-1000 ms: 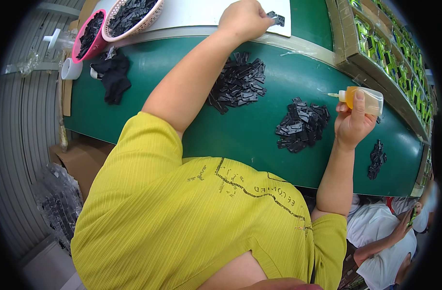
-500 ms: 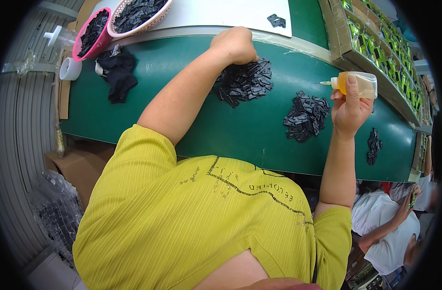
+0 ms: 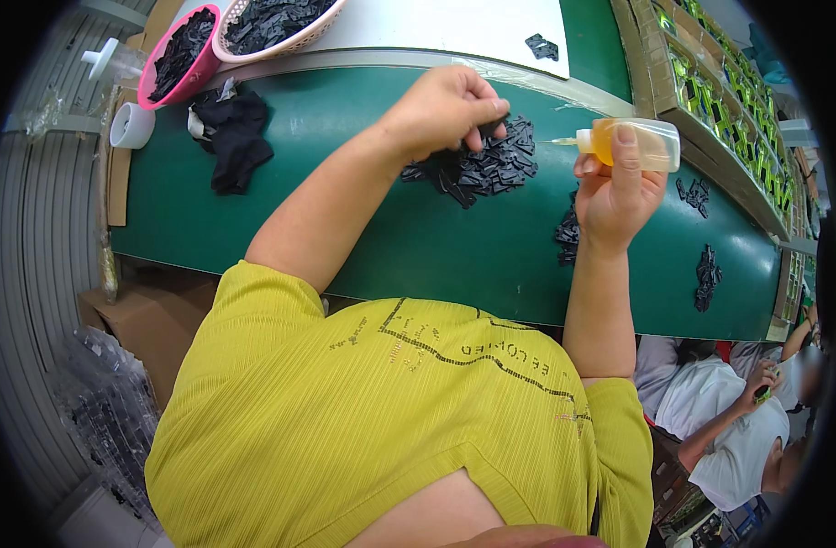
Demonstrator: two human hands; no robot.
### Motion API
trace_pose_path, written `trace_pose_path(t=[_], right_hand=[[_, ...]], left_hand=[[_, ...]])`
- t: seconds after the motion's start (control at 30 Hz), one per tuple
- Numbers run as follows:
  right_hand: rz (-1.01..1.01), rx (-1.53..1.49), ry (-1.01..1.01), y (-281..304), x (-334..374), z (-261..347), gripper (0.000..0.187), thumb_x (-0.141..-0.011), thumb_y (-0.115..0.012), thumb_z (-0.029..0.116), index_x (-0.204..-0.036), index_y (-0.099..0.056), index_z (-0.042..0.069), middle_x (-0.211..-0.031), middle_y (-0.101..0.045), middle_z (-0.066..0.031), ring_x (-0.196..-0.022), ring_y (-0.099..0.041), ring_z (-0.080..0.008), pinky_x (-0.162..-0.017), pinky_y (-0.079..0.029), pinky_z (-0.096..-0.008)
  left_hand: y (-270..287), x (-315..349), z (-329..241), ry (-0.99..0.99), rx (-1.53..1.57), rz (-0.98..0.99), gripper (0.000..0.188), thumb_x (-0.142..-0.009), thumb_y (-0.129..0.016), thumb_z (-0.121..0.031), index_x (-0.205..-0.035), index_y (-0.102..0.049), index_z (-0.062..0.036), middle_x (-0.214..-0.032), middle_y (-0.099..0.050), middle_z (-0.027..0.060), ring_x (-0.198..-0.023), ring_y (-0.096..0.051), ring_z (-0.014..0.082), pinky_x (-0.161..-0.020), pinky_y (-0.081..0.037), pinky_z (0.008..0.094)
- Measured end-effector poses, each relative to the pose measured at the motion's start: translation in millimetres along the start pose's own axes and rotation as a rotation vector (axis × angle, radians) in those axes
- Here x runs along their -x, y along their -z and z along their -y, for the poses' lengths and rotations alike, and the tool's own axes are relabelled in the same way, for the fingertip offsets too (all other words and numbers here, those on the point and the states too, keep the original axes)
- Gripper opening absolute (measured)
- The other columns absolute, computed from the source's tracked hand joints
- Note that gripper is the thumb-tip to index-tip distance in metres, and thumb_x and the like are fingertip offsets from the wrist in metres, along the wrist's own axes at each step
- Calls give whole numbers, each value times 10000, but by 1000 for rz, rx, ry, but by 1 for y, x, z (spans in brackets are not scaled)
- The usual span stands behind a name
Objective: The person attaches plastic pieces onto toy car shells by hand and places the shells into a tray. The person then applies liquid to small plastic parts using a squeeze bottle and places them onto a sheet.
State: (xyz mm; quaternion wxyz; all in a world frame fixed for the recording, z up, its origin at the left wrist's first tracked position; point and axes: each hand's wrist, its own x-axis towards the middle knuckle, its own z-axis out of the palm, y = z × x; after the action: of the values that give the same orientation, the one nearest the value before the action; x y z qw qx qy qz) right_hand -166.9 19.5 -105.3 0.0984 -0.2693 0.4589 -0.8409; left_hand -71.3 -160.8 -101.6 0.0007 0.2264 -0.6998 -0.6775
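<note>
My left hand (image 3: pixel 445 110) is over a heap of small flat black plastic parts (image 3: pixel 495 169) on the green tabletop, its thumb and fingers pinched on a black plastic part (image 3: pixel 501 121). To its right, my right hand (image 3: pixel 619 196) grips a clear squeeze bottle (image 3: pixel 655 146) of amber liquid, lying on its side in the grip. The bottle's thin needle tip points left, toward the heap and my left hand, with a gap between. Behind my right wrist, a second heap of black parts (image 3: pixel 567 233) is partly hidden.
A pink basket (image 3: pixel 151 91) and a pale pink basket (image 3: pixel 299 38), both full of black parts, stand at the far left near a dark cloth (image 3: pixel 240 142). Smaller piles (image 3: pixel 707 274) lie right. Cardboard trays (image 3: pixel 660 82) line the right edge. Another person (image 3: pixel 728 420) sits beyond.
My left hand has lifted off the heap toward the right, a black part now showing in its fingers. My right hand has brought the bottle left, closer to it.
</note>
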Motion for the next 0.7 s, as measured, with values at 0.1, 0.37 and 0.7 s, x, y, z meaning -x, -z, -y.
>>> trace_pose_path(t=[0.1,0.37,0.7], right_hand=[[-45,9,-4,0,5,-15,92,-890,-619,88,-913,-580,8,-784,-626,-91,-533,-541,-115,-449,-444,-246],[-23,191,74,11,5,-26,112,-878,-641,83,-915,-608,-17,-790,-644,-94,-553,-570,-113,-466,-460,-220],[13,262,73,8,7,-27,108,-851,-675,64,-896,-617,-15,-765,-650,-79,-546,-563,-94,-476,-448,-206]], left_hand=[[-13,7,10,5,50,30,198,-879,-640,-159,-981,-576,-2,-787,-677,76,-516,-566,73,-417,-407,190],[-18,3,20,7,198,116,253,-862,-608,-69,-1064,-558,75,-872,-652,152,-619,-657,162,-561,-531,243],[-22,4,19,59,182,105,225,-848,-605,-63,-1023,-552,68,-832,-649,141,-622,-666,177,-551,-537,255]])
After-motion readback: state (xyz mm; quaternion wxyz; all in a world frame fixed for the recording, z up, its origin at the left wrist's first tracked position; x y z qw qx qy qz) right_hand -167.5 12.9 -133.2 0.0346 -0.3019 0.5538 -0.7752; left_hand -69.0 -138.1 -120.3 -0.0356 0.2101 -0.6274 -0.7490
